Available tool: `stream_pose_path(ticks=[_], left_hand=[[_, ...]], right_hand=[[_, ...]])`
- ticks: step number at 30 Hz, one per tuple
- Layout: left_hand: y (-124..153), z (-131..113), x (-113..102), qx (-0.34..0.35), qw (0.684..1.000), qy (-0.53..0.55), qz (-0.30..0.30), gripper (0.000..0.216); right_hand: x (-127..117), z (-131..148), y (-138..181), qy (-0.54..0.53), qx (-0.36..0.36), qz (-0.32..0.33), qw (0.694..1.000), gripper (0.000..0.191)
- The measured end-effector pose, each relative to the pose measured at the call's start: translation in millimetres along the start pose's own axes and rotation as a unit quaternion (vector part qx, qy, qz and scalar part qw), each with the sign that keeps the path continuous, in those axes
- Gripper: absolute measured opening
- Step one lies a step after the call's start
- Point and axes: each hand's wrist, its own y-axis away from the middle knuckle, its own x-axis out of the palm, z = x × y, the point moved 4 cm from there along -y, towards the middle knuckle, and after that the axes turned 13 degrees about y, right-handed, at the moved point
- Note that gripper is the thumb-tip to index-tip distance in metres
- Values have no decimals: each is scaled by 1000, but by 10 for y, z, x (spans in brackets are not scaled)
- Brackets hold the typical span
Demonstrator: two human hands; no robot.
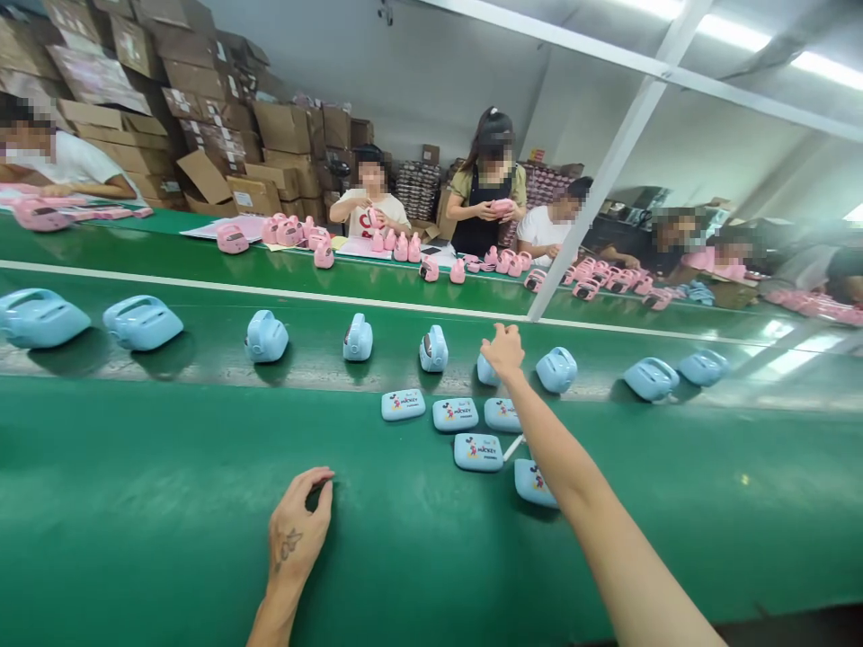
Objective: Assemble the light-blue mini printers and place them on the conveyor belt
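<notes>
My right hand (pixel 504 349) reaches across to the row of light-blue plastic casings with carry handles. Its fingers are apart, over a casing (pixel 487 371) that it partly hides; no grip on it shows. Beside it stand another casing (pixel 433 349) on the left and one (pixel 556 370) on the right. Under my right forearm lie several light-blue rounded panels (pixel 478 452) with a printed Mickey picture, one panel (pixel 536 483) partly covered by the arm. My left hand (pixel 300 521) rests on the green table, loosely curled, with a gap inside the thumb and nothing visible in it.
Blue casings (pixel 144 322) continue leftward along the green belt (pixel 202 364). A thin white stick (pixel 514 447) lies among the panels. A slanted white post (pixel 593 193) rises beyond the belt. Across from me, several people handle pink casings (pixel 289 231); cardboard boxes (pixel 283 135) are stacked behind.
</notes>
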Motion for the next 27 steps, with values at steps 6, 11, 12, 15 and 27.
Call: stream_pose_path(ticks=[6, 11, 12, 15, 27], left_hand=[[8, 109, -99, -6, 1000, 0, 13, 23], [51, -139, -35, -39, 996, 78, 16, 27], [62, -244, 6, -47, 993, 107, 27, 32], [82, -574, 156, -83, 973, 202, 78, 62], [260, -258, -69, -327, 809, 486, -46, 71]], right_hand=[[-178, -162, 62, 35, -25, 77, 996, 60], [-425, 211, 380, -7, -132, 91, 987, 54], [-464, 317, 512, -23, -162, 100, 981, 49], [-492, 679, 1070, -135, -266, 173, 939, 43], [242, 1239, 1478, 2, -375, 232, 897, 48]])
